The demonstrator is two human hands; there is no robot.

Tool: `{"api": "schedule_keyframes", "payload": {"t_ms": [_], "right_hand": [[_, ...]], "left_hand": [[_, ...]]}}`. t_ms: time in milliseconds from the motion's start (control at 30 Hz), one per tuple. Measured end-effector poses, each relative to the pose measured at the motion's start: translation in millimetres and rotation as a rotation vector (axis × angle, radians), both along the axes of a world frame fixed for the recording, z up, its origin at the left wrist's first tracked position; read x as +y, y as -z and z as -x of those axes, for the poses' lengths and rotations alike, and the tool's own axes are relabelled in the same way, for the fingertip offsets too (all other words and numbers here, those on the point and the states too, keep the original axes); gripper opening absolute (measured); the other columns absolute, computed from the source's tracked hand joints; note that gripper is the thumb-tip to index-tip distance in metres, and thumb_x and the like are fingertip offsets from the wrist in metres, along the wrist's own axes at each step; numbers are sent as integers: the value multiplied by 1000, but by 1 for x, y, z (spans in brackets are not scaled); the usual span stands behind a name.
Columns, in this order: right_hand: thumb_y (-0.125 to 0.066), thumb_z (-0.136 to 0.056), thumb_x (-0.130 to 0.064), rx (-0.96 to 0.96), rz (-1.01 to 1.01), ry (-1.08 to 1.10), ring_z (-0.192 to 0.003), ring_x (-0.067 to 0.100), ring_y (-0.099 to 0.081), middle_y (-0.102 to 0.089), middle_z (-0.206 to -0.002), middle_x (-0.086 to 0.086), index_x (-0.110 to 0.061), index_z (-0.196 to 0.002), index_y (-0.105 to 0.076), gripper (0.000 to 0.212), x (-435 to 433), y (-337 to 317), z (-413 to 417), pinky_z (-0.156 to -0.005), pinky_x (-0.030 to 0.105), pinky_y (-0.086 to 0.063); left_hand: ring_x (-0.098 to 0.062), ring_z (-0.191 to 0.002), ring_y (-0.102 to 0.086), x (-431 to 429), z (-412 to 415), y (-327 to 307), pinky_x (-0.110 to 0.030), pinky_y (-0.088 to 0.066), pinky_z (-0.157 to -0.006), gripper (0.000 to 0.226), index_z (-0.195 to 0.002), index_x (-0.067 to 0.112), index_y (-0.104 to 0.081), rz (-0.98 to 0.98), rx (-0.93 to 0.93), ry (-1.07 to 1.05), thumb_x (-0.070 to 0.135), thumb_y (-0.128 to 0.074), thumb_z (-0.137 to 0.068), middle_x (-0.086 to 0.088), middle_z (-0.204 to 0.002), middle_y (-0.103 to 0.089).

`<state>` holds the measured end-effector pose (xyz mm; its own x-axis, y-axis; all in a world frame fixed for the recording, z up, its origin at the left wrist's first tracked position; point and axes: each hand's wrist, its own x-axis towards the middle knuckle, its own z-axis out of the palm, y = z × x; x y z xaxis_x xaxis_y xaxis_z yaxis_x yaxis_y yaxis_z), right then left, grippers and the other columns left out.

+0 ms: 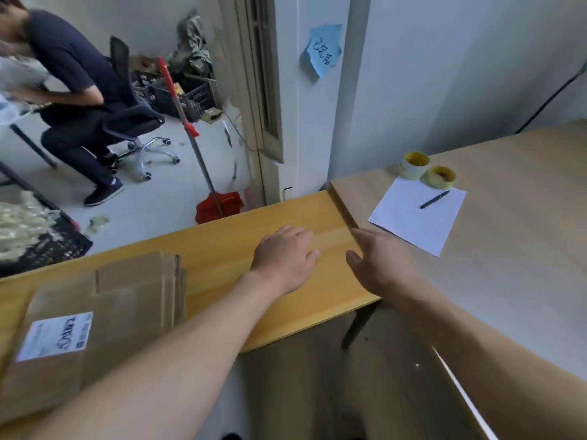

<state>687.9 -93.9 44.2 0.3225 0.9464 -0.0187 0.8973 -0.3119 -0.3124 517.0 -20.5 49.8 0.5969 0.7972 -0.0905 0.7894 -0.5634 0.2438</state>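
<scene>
My left hand (284,258) lies palm down over the right end of a yellow wooden table (222,249), fingers relaxed and holding nothing. My right hand (381,265) reaches out beside it, fingers straight, over the corner where the yellow table meets a paler table (524,249). It holds nothing. A white sheet of paper (413,223) with a dark pen (434,199) on it lies on the pale table just beyond my right hand. Two yellow-cored tape rolls (427,171) stand behind the sheet.
Flattened cardboard boxes (104,312) with a white label lie on the yellow table at left. Beyond it stand a red dustpan and broom (216,204). A person in dark clothes sits on an office chair (133,119) at far left. A black crate (47,249) holds pale material.
</scene>
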Motion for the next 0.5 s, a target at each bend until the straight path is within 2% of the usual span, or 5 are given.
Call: {"api": "schedule_keyframes", "payload": {"t_ms": [33,100,200,300,500], "right_hand": [[-51,-97,-37,0,1,-20,-115,21,-58,-58,-137,-4,-23,-136,-54,42,8,0,19,-85,32,-47],[-51,-98,-38,-1,2,-56,-115,20,-59,-55,-142,-6,-24,-145,-47,50,23,-1,59,-89,33,-50],[-51,-97,-38,21,21,-119,-108,22,-63,-60,-134,-6,-26,-145,-47,50,45,2,121,-84,36,-54],[-52,-97,-37,36,29,-184,-106,25,-63,-65,-127,-3,-26,-145,-47,50,66,7,182,-80,33,-53],[-54,-96,-39,74,56,-350,-115,24,-61,-54,-144,-5,-26,-147,-44,54,95,25,284,-86,33,-53]], "left_hand": [[-23,-135,-41,5,20,1,-40,-39,-105,43,-135,17,-53,0,0,-16,40,-41,-101,-1,-142,-52],[-23,-134,-41,15,62,3,-40,-40,-105,42,-133,16,-54,-3,-9,-53,40,-42,-101,-1,-141,-53],[-22,-133,-43,28,124,7,-40,-41,-104,42,-133,16,-54,-14,-27,-113,40,-43,-100,0,-140,-54],[-22,-135,-42,35,187,10,-41,-41,-106,43,-135,17,-53,-3,-17,-175,41,-43,-100,1,-142,-52],[-22,-143,-33,39,302,23,-44,-35,-114,46,-144,20,-46,49,12,-341,41,-42,-102,2,-152,-43]]}}
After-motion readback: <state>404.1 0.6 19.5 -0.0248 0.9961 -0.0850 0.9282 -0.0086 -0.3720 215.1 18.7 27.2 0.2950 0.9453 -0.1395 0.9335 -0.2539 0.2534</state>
